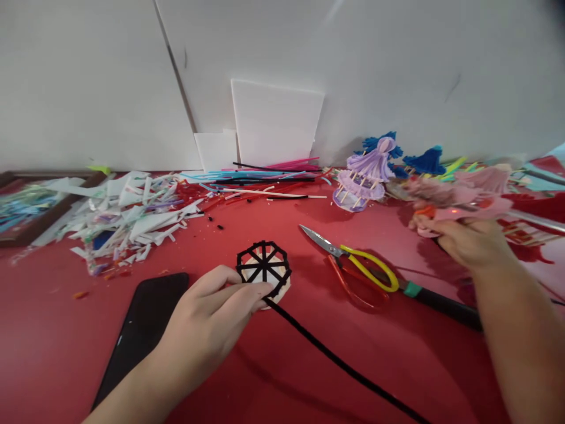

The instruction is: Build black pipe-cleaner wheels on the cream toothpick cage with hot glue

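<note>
My left hand (220, 315) pinches the lower rim of a black wheel-shaped frame (265, 265) with spokes. A long black pipe cleaner (335, 353) trails from it towards the lower right. Beneath the frame shows a pale round piece (286, 288), partly hidden. Far to the right, my right hand (470, 241) is closed around what looks like a pink hot glue gun (485, 206). A small red light glows on it, and a clear stick comes out behind. Motion blur softens its outline, and its handle is hidden by the hand.
Scissors (338, 252) with yellow and red handles lie beside a black-handled tool (441, 305). A phone (145, 324) rests at left. Paper scraps (145, 218), coloured pipe cleaners (265, 176), a lilac doll-like craft (364, 174) and blue tassel pieces (426, 162) line the back.
</note>
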Demonstrator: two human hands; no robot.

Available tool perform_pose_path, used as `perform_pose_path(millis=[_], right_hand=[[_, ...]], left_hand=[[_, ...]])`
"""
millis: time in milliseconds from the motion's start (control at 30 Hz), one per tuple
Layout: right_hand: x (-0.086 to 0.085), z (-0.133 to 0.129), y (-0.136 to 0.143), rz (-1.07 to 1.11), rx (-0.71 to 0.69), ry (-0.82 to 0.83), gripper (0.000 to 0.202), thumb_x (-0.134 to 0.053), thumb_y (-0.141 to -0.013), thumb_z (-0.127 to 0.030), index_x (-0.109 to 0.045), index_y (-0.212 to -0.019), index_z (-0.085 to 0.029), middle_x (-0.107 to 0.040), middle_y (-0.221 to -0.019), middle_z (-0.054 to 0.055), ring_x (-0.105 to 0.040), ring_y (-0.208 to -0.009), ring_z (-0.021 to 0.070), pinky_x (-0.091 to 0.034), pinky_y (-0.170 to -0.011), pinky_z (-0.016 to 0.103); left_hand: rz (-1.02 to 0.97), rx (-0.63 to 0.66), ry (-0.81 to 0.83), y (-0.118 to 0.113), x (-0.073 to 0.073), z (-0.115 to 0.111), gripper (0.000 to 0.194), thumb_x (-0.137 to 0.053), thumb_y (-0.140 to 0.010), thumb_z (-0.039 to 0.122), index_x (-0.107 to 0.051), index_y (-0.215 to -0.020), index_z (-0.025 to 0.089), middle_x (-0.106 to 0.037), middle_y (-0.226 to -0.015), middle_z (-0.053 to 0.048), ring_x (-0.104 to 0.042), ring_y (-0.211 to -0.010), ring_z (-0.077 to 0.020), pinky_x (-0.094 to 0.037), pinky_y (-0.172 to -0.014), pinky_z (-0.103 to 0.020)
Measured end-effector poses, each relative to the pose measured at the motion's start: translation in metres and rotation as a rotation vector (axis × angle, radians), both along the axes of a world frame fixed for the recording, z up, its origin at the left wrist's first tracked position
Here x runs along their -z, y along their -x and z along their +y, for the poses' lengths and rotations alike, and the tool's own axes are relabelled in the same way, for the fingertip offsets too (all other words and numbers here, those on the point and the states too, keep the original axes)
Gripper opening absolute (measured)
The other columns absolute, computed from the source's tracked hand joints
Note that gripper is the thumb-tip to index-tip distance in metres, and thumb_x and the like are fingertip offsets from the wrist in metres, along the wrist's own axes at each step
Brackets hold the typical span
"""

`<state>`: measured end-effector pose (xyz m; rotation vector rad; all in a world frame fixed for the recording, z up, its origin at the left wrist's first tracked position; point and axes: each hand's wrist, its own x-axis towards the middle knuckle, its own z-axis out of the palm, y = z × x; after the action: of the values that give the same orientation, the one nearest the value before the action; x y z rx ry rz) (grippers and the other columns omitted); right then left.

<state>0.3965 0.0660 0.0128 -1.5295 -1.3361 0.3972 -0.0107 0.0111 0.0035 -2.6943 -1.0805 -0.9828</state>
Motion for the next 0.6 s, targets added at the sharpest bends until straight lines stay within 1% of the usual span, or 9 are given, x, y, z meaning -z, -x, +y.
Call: perform_pose_path(millis=[67,100,200,267,333,400,467,533,600], right_hand=[[-0.010,0.001,0.016,0.163,-0.055,-0.060,0.033,-0.060,-0.063,-0.037,-0.034,-0.050,-0.023,-0.042,-0.058,-0.001,-0.048,-0.056,0.0151,-0.047,-0.056,0.038],[-0.014,0.002,0.024,0.224,-0.075,-0.084,0.035,-0.061,-0.061,-0.036,-0.030,-0.051,-0.022,-0.039,-0.058,-0.002,-0.046,-0.055,0.0137,-0.047,-0.055,0.036],[-0.024,0.001,0.048,0.306,-0.150,-0.114,0.032,-0.061,-0.053,-0.026,-0.030,-0.057,-0.021,-0.041,-0.065,-0.003,-0.045,-0.057,0.0114,-0.050,-0.057,0.034],[-0.024,-0.002,0.060,0.282,-0.211,-0.117,0.026,-0.059,-0.053,-0.024,-0.035,-0.062,-0.022,-0.045,-0.069,-0.004,-0.047,-0.059,0.0109,-0.052,-0.057,0.033],[-0.019,-0.007,0.071,0.206,-0.273,-0.121,0.020,-0.059,-0.059,-0.024,-0.042,-0.069,-0.024,-0.049,-0.071,-0.003,-0.051,-0.062,0.0114,-0.053,-0.059,0.031],[-0.011,-0.014,0.080,0.085,-0.344,-0.129,0.012,-0.059,-0.070,-0.026,-0.048,-0.077,-0.025,-0.054,-0.073,-0.002,-0.056,-0.063,0.0122,-0.054,-0.058,0.029],[-0.002,-0.022,0.088,-0.076,-0.431,-0.144,0.007,-0.057,-0.081,-0.029,-0.054,-0.082,-0.024,-0.058,-0.071,-0.001,-0.058,-0.060,0.0123,-0.055,-0.055,0.027],[0.008,-0.030,0.095,-0.249,-0.499,-0.194,0.019,-0.053,-0.089,-0.037,-0.059,-0.083,-0.020,-0.060,-0.066,0.000,-0.058,-0.054,0.0123,-0.055,-0.051,0.026],[0.016,-0.035,0.100,-0.457,-0.467,-0.331,0.031,-0.050,-0.093,-0.044,-0.064,-0.092,-0.016,-0.065,-0.074,0.002,-0.062,-0.062,0.0136,-0.057,-0.056,0.028]], left_hand=[[0.003,0.004,-0.005,0.000,0.000,0.001,0.020,-0.052,-0.094,0.021,-0.071,-0.099,0.018,-0.060,-0.074,-0.003,-0.060,-0.066,-0.0122,-0.050,-0.058,-0.019],[0.007,0.011,-0.010,0.000,0.000,0.001,0.019,-0.053,-0.094,0.021,-0.071,-0.099,0.018,-0.060,-0.075,-0.003,-0.060,-0.067,-0.0120,-0.051,-0.059,-0.020],[-0.010,0.026,-0.033,-0.001,0.001,0.002,0.019,-0.053,-0.094,0.019,-0.071,-0.100,0.017,-0.060,-0.076,-0.003,-0.059,-0.066,-0.0113,-0.050,-0.059,-0.019],[-0.026,0.028,-0.037,-0.002,0.002,0.002,0.020,-0.052,-0.094,0.018,-0.071,-0.100,0.016,-0.060,-0.075,-0.004,-0.058,-0.066,-0.0113,-0.049,-0.057,-0.019],[-0.033,0.023,-0.017,-0.003,0.002,0.002,0.020,-0.051,-0.094,0.018,-0.070,-0.101,0.016,-0.061,-0.075,-0.004,-0.058,-0.068,-0.0120,-0.050,-0.058,-0.019],[-0.030,0.026,0.008,-0.003,0.001,0.003,0.018,-0.052,-0.094,0.020,-0.069,-0.101,0.017,-0.062,-0.076,-0.003,-0.059,-0.070,-0.0130,-0.051,-0.060,-0.021],[-0.033,0.048,0.019,-0.002,0.000,0.003,0.016,-0.054,-0.093,0.019,-0.068,-0.101,0.017,-0.064,-0.076,-0.003,-0.060,-0.071,-0.0133,-0.052,-0.062,-0.021],[-0.053,0.067,0.025,-0.002,-0.002,0.002,0.013,-0.056,-0.092,0.016,-0.066,-0.100,0.017,-0.064,-0.077,-0.003,-0.060,-0.072,-0.0128,-0.053,-0.064,-0.020],[-0.097,0.050,0.049,-0.002,-0.003,0.001,0.007,-0.057,-0.090,0.014,-0.063,-0.094,0.017,-0.064,-0.077,-0.002,-0.061,-0.072,-0.0119,-0.054,-0.065,-0.019]])
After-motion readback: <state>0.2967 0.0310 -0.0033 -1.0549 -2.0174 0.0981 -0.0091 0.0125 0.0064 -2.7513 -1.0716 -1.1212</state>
